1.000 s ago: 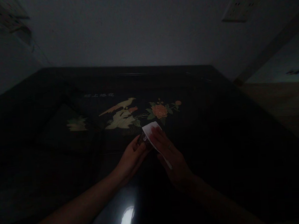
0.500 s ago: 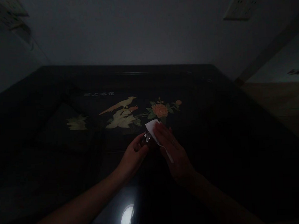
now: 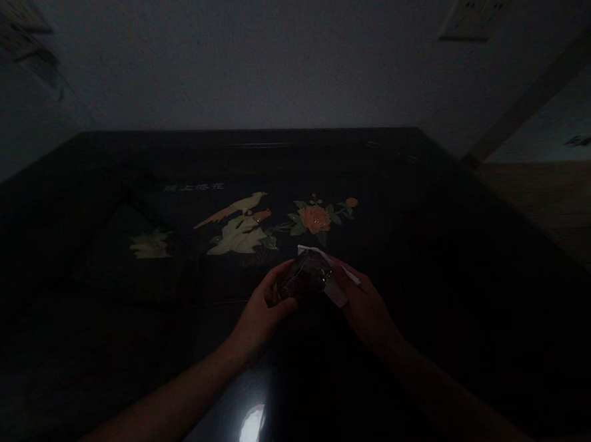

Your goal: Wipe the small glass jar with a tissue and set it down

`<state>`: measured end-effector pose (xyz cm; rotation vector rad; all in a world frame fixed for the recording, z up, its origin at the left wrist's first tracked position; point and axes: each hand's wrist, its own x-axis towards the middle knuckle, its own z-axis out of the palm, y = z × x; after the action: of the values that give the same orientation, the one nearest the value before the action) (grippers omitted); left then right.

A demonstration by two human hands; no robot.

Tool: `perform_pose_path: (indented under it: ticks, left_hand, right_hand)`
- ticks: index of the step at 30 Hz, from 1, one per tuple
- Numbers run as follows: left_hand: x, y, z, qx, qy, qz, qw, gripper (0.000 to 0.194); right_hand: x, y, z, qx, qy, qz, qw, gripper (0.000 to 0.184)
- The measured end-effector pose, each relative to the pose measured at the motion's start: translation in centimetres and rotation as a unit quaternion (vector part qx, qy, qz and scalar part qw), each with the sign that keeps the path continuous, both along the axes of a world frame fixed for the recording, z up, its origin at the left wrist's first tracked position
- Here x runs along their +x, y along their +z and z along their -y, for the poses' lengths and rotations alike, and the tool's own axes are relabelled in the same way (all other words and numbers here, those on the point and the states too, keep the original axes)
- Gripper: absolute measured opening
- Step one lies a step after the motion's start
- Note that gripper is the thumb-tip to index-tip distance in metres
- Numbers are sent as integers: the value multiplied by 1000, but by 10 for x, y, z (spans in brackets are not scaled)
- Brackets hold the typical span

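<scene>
My left hand [image 3: 261,306] is closed around the left side of a clear glass object [image 3: 305,276], its thumb along the near side. The glass looks dark and catches small glints; its exact kind is too dim to make out. On the other side, my right hand [image 3: 368,306] grips a folded white tissue [image 3: 336,292] and presses it against the right side of the glass. One tissue edge shows above the glass's far rim. Both hands are close together over the dark glossy table [image 3: 224,359].
An inlaid bird [image 3: 237,208] and an orange flower [image 3: 315,218] decorate the tabletop, with pale written characters [image 3: 193,187] behind. A wall with a socket plate [image 3: 473,17] stands beyond the far edge. More sockets [image 3: 8,32] are at upper left.
My right hand and the tissue have moved from over the top of the glass to its right side. The glass has turned and now shows more of itself between my hands.
</scene>
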<state>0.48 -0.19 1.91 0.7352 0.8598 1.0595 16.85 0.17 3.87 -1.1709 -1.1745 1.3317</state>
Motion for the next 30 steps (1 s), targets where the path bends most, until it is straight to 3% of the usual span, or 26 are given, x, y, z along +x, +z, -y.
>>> perform_pose_path:
  ticks: [3, 7, 10, 14, 16, 19, 23, 26, 28, 30]
  left_hand:
    - [1, 0, 0, -1, 5, 6, 1000, 71]
    - [1, -4, -1, -13, 10, 7, 1000, 71]
    - [2, -6, -2, -8, 9, 18, 1000, 69]
    - [3, 1, -1, -21, 28, 21, 999, 58]
    - [4, 4, -1, -37, 34, 17, 999, 56]
    - [5, 5, -1, -43, 39, 18, 998, 53]
    - [3, -1, -2, -51, 46, 18, 998, 35]
    - [1, -5, -3, -43, 43, 35, 998, 34]
    - [0, -6, -4, -28, 30, 60, 997, 44]
    - [-2, -8, -4, -17, 15, 77, 997, 56]
  right_hand:
    - [-1, 1, 6, 37, -7, 30, 999, 41]
    - [1, 2, 13, 157, 28, 129, 979, 41]
    - [2, 0, 14, 270, 58, 217, 936, 49]
    - [-3, -3, 17, 391, 94, 318, 858, 61]
    - [-6, -3, 19, 415, 102, 354, 832, 63]
    - [-9, -2, 20, 417, 108, 379, 819, 63]
    - [-6, 3, 21, 404, 132, 344, 837, 60]
    - [-2, 7, 23, 363, 136, 230, 893, 51]
    - [1, 8, 22, 274, 77, 121, 951, 42]
    - [2, 6, 18, 160, -26, 13, 987, 36]
